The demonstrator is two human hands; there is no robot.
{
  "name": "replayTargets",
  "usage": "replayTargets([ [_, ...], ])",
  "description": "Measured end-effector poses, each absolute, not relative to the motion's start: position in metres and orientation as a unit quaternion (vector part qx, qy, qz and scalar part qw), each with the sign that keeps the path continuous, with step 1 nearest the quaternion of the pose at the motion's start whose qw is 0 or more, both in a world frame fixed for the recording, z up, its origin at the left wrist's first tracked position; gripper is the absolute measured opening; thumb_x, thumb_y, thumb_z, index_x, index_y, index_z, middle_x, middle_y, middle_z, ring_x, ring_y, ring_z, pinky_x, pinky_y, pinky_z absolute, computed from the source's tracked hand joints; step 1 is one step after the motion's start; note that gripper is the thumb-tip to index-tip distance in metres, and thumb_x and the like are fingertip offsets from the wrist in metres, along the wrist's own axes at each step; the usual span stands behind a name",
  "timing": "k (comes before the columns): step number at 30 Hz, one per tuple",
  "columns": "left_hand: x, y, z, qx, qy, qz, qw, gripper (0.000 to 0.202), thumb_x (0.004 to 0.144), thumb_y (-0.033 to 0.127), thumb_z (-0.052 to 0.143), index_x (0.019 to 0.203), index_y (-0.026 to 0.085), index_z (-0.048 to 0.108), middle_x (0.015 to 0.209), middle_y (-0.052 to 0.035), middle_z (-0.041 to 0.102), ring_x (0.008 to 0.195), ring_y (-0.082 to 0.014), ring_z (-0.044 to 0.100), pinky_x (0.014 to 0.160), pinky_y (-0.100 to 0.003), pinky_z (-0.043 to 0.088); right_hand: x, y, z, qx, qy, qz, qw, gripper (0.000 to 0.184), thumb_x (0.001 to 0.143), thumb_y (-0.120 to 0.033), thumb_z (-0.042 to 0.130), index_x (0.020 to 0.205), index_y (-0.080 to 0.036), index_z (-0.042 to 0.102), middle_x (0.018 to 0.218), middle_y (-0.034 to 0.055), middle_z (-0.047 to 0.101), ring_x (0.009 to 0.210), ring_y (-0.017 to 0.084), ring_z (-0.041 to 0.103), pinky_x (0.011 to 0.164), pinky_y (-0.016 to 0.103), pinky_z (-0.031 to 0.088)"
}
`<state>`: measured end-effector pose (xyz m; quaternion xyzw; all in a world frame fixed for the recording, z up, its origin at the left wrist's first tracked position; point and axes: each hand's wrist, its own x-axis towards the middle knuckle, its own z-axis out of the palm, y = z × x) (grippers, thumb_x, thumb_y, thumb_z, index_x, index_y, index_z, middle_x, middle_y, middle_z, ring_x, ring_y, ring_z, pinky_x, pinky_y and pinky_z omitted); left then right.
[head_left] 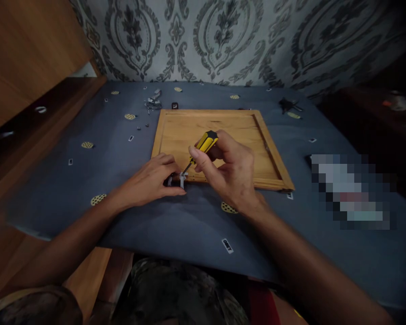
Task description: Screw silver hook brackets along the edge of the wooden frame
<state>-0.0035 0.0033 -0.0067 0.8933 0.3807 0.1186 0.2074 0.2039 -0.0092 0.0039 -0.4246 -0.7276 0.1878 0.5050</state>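
Observation:
My right hand [235, 169] grips a screwdriver [207, 141] by its yellow and black handle. The shaft slants down to the left, and its tip meets a small metal hinge [182, 179] at the near edge of a framed wooden door panel [213, 135]. My left hand [152, 178] holds this hinge against the panel's near left corner, thumb below and fingers above. Part of the hinge is hidden by the left fingers. The panel lies flat on a table with a dark blue cover [115, 167].
Beyond the panel's far left corner lies a pile of metal hardware [153, 103], with small loose pieces [142, 127] nearby. A small black square item [175, 105] sits by the far edge. At right are a black object [289, 106] and a blurred-out item [348, 192]. A patterned wall [176, 40] borders the back.

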Motion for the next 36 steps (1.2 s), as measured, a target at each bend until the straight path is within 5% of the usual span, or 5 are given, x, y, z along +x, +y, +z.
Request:
replayTargets([
  [19,-0.004,0.004,-0.008,0.893,0.38,0.123,0.208,0.029,0.094,0.048,0.071,0.101,0.02,0.068,0.111,-0.0075,0.065,0.11,-0.0277,0.06,0.099,-0.044,0.049,0.211,-0.001,0.014,-0.384,-0.755,0.263,0.461,0.044,0.09,-0.065,0.068,0.079,-0.023,0.058,0.071,-0.0008,0.061,0.062,0.015,0.06,0.056,0.03,0.05],
  [27,-0.004,0.004,-0.004,0.894,0.375,0.122,0.213,0.029,0.094,0.049,0.07,0.099,0.02,0.069,0.104,-0.0057,0.063,0.104,-0.0257,0.06,0.09,-0.038,0.049,0.217,-0.006,0.03,-0.398,-0.63,0.234,0.624,0.026,0.094,-0.045,0.071,0.082,-0.026,0.058,0.073,-0.0024,0.06,0.052,0.013,0.061,0.05,0.03,0.048],
  [36,-0.005,0.005,-0.005,0.897,0.37,0.125,0.205,0.031,0.095,0.05,0.07,0.099,0.02,0.065,0.101,-0.0051,0.062,0.103,-0.0252,0.06,0.087,-0.036,0.049,0.231,0.014,0.016,-0.454,-0.654,0.249,0.551,0.041,0.096,-0.064,0.06,0.094,-0.023,0.063,0.068,-0.004,0.053,0.044,0.009,0.051,0.04,0.026,0.037],
])
